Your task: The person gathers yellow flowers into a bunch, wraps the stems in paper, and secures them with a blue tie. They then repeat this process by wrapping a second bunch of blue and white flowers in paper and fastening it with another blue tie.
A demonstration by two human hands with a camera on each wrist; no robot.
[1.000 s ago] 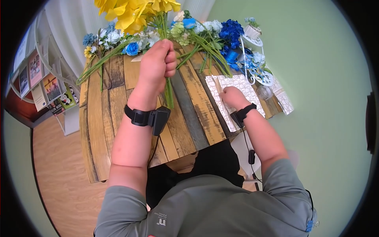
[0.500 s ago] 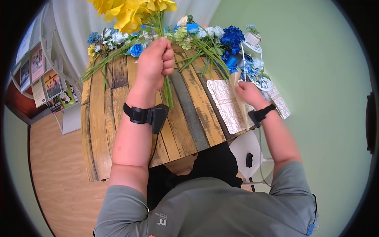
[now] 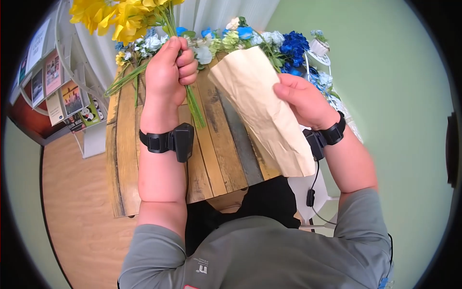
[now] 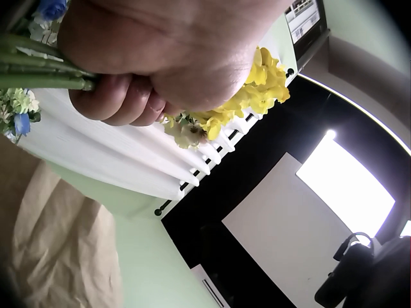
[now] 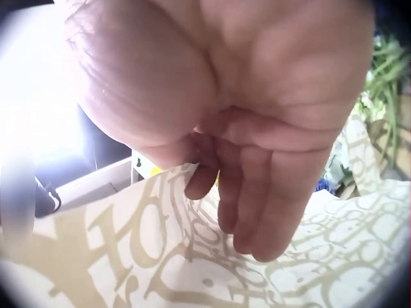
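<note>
The left hand point(image 3: 168, 72) is closed round green stems point(image 3: 195, 108) that carry large yellow flowers point(image 3: 127, 19). In the left wrist view, its curled fingers point(image 4: 122, 99) wrap the stem bundle point(image 4: 45, 70). A crumpled sheet of wrapping paper point(image 3: 262, 106), plain tan on the side facing up, hangs over the table, its edge pinched by the right hand point(image 3: 305, 98). From the right wrist, the paper's letter-printed side point(image 5: 160, 237) shows, pinched between thumb and index finger, while the other fingers point(image 5: 257, 205) extend nearly straight.
Blue, white and green flowers point(image 3: 240, 38) lie along the table's point(image 3: 130, 149) far edge. A white stand point(image 3: 320, 58) with a small potted plant point(image 3: 318, 43) is at the back right. A magazine rack point(image 3: 57, 82) stands left; a white chair point(image 3: 327, 192) is near the right front.
The right hand has lifted the paper off the table and brought it left, tan side showing. The left hand has shifted slightly left with the yellow flowers.
</note>
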